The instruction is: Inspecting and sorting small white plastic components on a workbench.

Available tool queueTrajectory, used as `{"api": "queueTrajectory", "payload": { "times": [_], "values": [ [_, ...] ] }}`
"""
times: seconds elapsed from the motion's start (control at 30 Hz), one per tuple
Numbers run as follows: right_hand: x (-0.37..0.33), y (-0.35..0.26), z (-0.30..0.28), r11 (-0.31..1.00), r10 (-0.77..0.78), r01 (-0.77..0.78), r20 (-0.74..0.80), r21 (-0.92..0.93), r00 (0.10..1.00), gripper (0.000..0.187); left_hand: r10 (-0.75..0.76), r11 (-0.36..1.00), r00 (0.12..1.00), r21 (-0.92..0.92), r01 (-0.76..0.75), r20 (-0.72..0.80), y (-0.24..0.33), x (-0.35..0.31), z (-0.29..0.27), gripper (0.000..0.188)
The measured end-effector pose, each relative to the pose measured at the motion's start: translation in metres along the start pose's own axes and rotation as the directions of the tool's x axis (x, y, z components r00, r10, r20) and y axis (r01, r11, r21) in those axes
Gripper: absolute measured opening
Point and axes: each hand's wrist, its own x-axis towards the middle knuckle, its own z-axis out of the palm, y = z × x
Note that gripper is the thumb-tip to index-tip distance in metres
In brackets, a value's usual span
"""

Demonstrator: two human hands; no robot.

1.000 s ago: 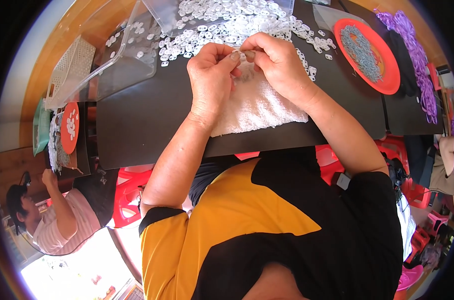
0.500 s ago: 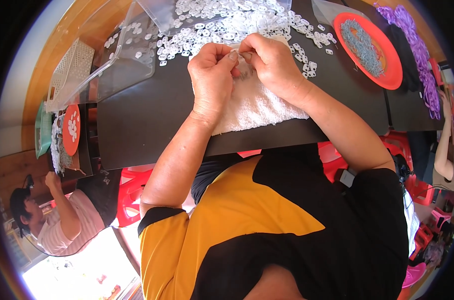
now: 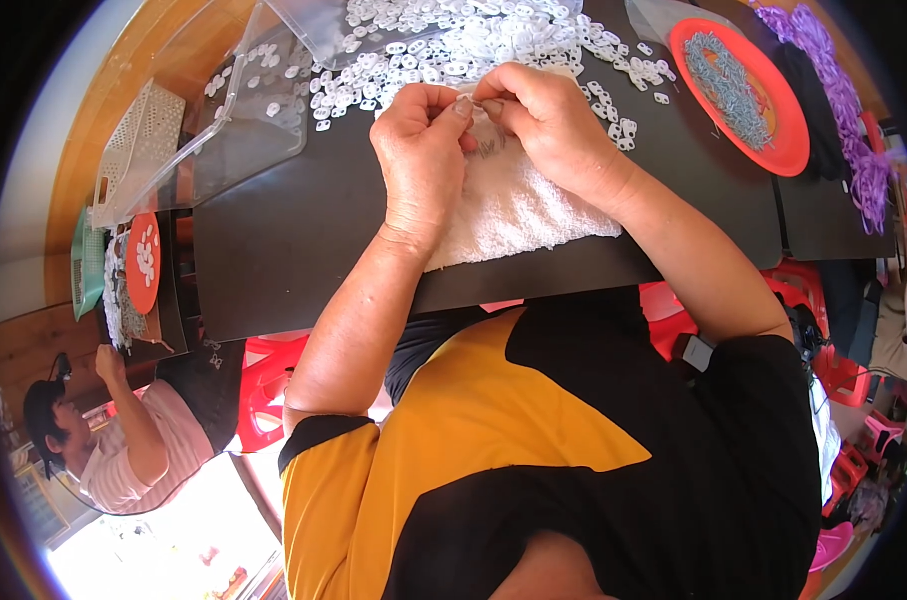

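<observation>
My left hand (image 3: 421, 140) and my right hand (image 3: 546, 120) meet above a white towel (image 3: 524, 215), thumbs and forefingers pinched close together. Between the fingertips is a small whitish piece, mostly hidden, so its kind cannot be made out. A few thin grey metal pins (image 3: 489, 148) lie on the towel just below the fingers. Beyond my hands spreads a heap of small white oval plastic pieces (image 3: 454, 50), many with two holes. Single ones lie loose on the black table (image 3: 304, 215) around the heap.
At right, a red plate (image 3: 789, 140) holds many grey metal pins (image 3: 729, 95); purple ribbon (image 3: 824, 80) lies past it. A clear plastic bin (image 3: 264, 150) stands at left. Beyond it, a person (image 3: 134, 430) sits at a side table holding a red dish (image 3: 144, 250) of white pieces.
My hands stay pinched together over the towel with barely any movement. The other person's arm at the far right edge has dropped out of sight.
</observation>
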Motion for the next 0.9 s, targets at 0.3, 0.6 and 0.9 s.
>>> {"api": "queueTrajectory", "payload": {
  "times": [0.3,0.6,0.9],
  "values": [
    [-0.0008,0.0007,-0.0005,1.0,-0.019,0.019,-0.006,0.016,1.0,0.005,-0.015,1.0,1.0,-0.01,0.015,-0.016,0.0005,0.0001,0.0003,0.009],
    [-0.0018,-0.0031,0.0008,0.993,0.026,-0.029,-0.03,-0.117,0.999,0.009,0.034,0.999,0.999,0.021,-0.035,0.025,-0.0016,-0.0002,-0.0008,0.009],
    [-0.0014,-0.0019,0.002,0.981,-0.033,0.021,-0.06,-0.195,0.998,0.008,0.07,0.992,0.997,0.103,-0.072,0.022,-0.0044,-0.0005,0.0,0.007]
  ]
}}
